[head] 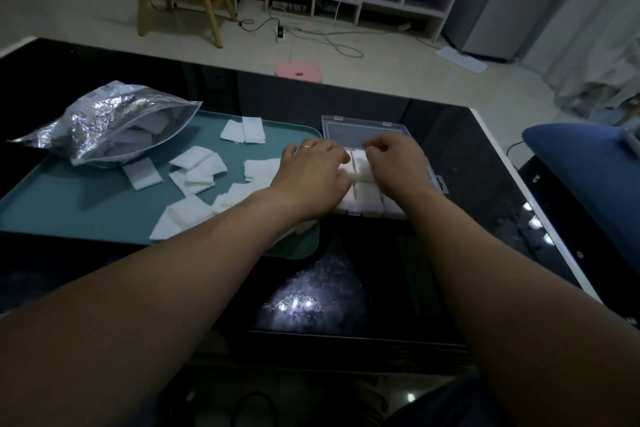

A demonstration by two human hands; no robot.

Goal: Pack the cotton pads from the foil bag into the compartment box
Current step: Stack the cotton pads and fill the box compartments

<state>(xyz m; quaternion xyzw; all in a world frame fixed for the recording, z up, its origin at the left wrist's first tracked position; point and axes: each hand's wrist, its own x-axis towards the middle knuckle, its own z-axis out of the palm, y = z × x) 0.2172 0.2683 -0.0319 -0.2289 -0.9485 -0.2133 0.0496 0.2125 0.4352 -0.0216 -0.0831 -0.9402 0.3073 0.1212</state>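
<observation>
Both hands, left hand (pixel 313 168) and right hand (pixel 394 163), pinch cotton pads (pixel 360 172) into the box (pixel 398 128); overstuffing could spring neighbouring pads out.

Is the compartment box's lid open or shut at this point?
Open. The clear lid lies folded back beyond the compartment box, and cotton pads show in its uncovered compartments under both hands.

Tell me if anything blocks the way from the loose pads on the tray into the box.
Nothing visible does. The loose cotton pads lie on the teal tray, directly beside the compartment box, whose lid is open. Both hands, left hand and right hand, are over the box's compartments.
</observation>
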